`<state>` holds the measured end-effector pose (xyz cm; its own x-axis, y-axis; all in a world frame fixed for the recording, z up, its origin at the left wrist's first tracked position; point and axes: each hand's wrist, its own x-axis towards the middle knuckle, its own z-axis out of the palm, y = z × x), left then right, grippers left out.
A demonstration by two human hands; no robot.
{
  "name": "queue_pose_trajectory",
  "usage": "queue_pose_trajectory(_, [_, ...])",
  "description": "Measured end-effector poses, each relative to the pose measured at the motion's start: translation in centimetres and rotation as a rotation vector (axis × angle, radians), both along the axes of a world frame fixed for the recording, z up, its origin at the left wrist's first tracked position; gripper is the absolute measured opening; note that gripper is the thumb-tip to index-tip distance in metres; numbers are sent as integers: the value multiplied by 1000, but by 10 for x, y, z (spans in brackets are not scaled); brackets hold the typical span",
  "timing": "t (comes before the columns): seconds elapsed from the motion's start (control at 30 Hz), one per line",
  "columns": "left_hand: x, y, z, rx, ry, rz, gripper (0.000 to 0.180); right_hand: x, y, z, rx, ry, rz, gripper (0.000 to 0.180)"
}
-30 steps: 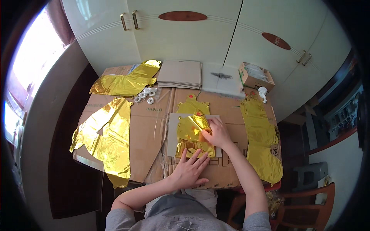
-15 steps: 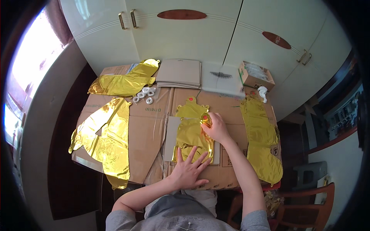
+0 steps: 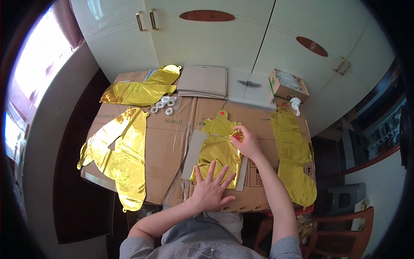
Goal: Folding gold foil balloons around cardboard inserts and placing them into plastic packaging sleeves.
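Observation:
A flat gold foil balloon (image 3: 217, 149) lies folded over a grey cardboard sheet (image 3: 192, 151) in front of me. The card's edges stick out at its left and right. With fingers spread, my left hand (image 3: 211, 190) presses flat on the balloon's lower part. My right hand (image 3: 247, 142) pinches the foil at the upper right edge, by a round tab with a red mark (image 3: 236, 137). Another tab with a red mark (image 3: 222, 113) points away from me at the top, past the card.
More flat gold balloons lie at the left (image 3: 131, 151), back left (image 3: 138, 93) and right (image 3: 291, 155). Behind are white ribbon rolls (image 3: 169, 111), stacked grey cards (image 3: 202, 80), a clear plastic sheet (image 3: 248, 88) and an open box (image 3: 289, 90). A wooden chair (image 3: 345, 233) stands right.
The card and its balloon have turned slightly clockwise, and their top has shifted right. My right hand has moved right and slightly nearer with the foil edge. My left hand stays pressed down.

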<state>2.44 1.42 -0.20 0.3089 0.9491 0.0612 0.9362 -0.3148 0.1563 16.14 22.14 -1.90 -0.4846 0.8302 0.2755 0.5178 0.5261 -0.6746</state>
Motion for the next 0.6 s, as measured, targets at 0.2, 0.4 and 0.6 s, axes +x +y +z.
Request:
queue_pose_trajectory(0.2, [1, 0, -6, 23, 22, 48, 76, 12, 7, 21, -248, -4, 104, 45])
queue_pose_trajectory(0.4, [2, -1, 0, 4, 2, 69, 75, 6, 4, 30, -149, -308, 225, 50])
queue_pose_trajectory(0.6, [-2, 3, 5, -27, -32, 69, 70, 6, 0, 23, -36, -358, 241, 49])
